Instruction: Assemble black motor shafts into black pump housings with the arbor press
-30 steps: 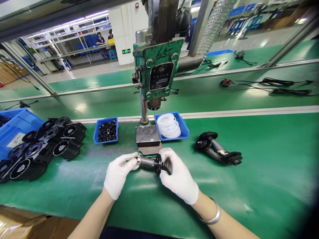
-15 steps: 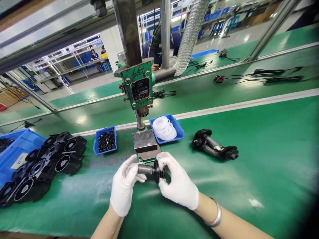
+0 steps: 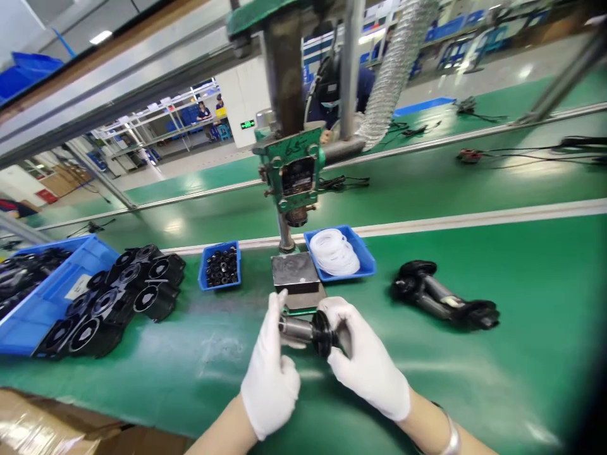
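Glossy green worktop, pillar beyond

A ribbed silver duct slants down, and a green sign glows against a white pillar.

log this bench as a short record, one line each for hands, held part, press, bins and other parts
left hand: white-gloved, at the metal shaft's left end; its grip is unclear
right hand: white-gloved, gripping the disc end
held part: shaft assembly with black disc
press: green bench press, metal block below
bins: small blue bin, small black parts; blue tray, white rings
other parts: black housings left, similar shaft assemblies right
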Demonstrator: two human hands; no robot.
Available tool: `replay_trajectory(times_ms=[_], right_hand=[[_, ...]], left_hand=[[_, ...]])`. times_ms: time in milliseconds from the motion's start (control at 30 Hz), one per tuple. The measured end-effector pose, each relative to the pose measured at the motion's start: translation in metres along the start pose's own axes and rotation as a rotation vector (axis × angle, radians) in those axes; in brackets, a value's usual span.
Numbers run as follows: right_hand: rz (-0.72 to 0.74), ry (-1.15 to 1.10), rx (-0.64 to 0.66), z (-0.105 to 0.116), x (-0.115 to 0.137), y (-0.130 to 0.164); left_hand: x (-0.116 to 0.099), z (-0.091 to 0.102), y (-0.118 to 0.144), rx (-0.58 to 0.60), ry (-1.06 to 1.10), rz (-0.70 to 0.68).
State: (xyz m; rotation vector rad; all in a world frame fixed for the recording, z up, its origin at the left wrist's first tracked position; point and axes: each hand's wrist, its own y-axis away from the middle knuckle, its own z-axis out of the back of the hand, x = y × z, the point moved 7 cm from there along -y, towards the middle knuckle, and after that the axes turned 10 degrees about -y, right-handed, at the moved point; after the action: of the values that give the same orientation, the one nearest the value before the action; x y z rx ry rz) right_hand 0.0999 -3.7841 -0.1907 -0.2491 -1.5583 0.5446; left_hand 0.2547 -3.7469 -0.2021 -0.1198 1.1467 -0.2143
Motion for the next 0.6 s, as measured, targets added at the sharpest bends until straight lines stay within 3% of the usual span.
replay_trajectory(times_ms=[100, 167, 200, 267, 333, 367, 467, 533, 600], right_hand=[[0.016, 0.018, 0.003, 0.000, -0.004, -0.001], [0.016, 0.033, 0.023, 0.001, -0.011, -0.001], [0.017, 0.038, 0.029, 0.002, -0.015, -0.001], [0.007, 0.048, 0.021, 0.006, -0.026, 0.000], [-0.027, 0.041, -0.012, 0.013, -0.037, 0.001], [-0.049, 0.029, -0.026, 0.015, -0.043, 0.001], [-0.090, -0.014, -0.043, 0.018, -0.053, 0.000], [-0.095, -0.026, -0.039, 0.017, -0.053, -0.001], [-0.104, -0.028, -0.037, 0.015, -0.052, -0.002]], left_hand=[[-0.008, -0.005, 0.001, 0.103, -0.174, -0.125], [-0.005, 0.016, -0.004, 0.072, -0.282, -0.150], [0.000, 0.039, -0.007, -0.021, -0.369, -0.129], [0.015, 0.106, -0.008, -0.335, -0.642, -0.002], [0.030, 0.181, 0.003, -0.683, -1.097, 0.264], [0.039, 0.211, 0.007, -0.742, -1.166, 0.347], [0.060, 0.266, 0.012, -0.711, -1.280, 0.432], [0.067, 0.274, 0.013, -0.627, -1.338, 0.417], [0.067, 0.267, 0.012, -0.542, -1.378, 0.375]])
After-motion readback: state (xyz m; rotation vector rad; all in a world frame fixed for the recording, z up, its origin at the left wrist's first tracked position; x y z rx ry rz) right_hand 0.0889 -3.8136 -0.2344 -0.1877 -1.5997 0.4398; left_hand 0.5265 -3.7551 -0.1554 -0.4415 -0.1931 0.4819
